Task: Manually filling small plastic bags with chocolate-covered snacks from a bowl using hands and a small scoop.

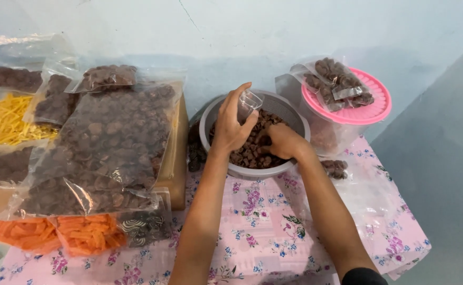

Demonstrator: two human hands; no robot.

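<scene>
A grey round basket [213, 113] holds brown chip-like snacks [250, 153]. My left hand [231, 124] holds a small clear plastic bag [249, 103] open over the basket. My right hand [281, 141] is down among the snacks inside the basket, fingers curled around some of them. A clear container with a pink lid [366, 111] stands right of the basket, with two small filled bags [334, 79] lying on it.
Large clear bags of brown snacks [110, 142] are stacked at the left, with yellow sticks [4, 121] and orange sticks [57, 232] in bags. A pink floral cloth [263, 227] covers the table. Empty clear bags [371, 200] lie at the right.
</scene>
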